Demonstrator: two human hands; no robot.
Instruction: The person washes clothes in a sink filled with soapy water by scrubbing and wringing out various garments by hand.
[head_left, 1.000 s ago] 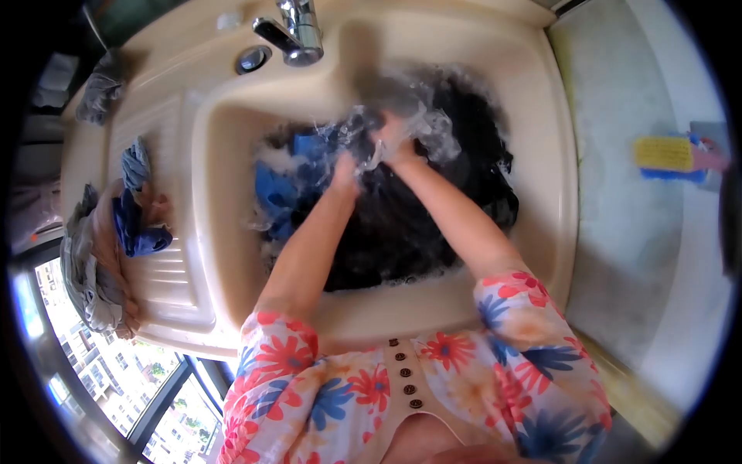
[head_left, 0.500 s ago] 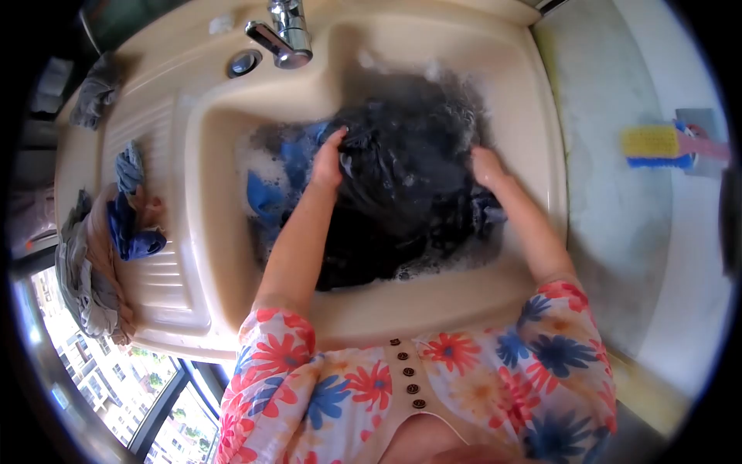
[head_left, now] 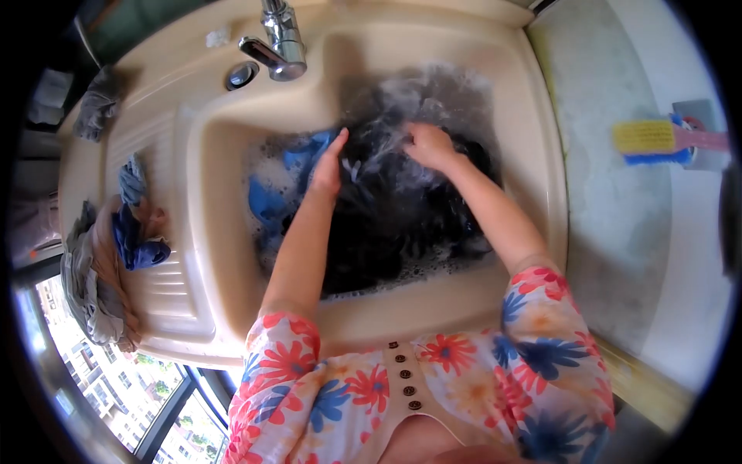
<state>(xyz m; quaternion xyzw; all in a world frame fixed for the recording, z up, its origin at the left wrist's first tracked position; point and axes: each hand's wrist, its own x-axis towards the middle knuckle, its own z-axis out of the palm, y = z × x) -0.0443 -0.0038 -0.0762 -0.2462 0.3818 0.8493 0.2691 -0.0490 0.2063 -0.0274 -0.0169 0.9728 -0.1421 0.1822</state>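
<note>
A dark cloth (head_left: 386, 224) lies in soapy, greyish water in the beige sink basin (head_left: 224, 232). At its left edge is my left hand (head_left: 330, 164), fingers extended upward and nothing visible in its palm. My right hand (head_left: 430, 145) is over the upper middle of the cloth with its fingers curled down into the water; what they hold, if anything, is hidden. Blue cloth (head_left: 267, 203) shows among suds on the basin's left side.
A chrome faucet (head_left: 284, 46) stands behind the basin. Grey and beige cloths (head_left: 97, 286) and a dark blue cloth (head_left: 139, 243) lie on the left drainboard. A yellow and blue brush (head_left: 645, 138) is at the right.
My right hand has moved left from the basin's right side to over the cloth. The water at the back is stirred, and the cloth's upper part has sunk lower. My left hand has barely moved.
</note>
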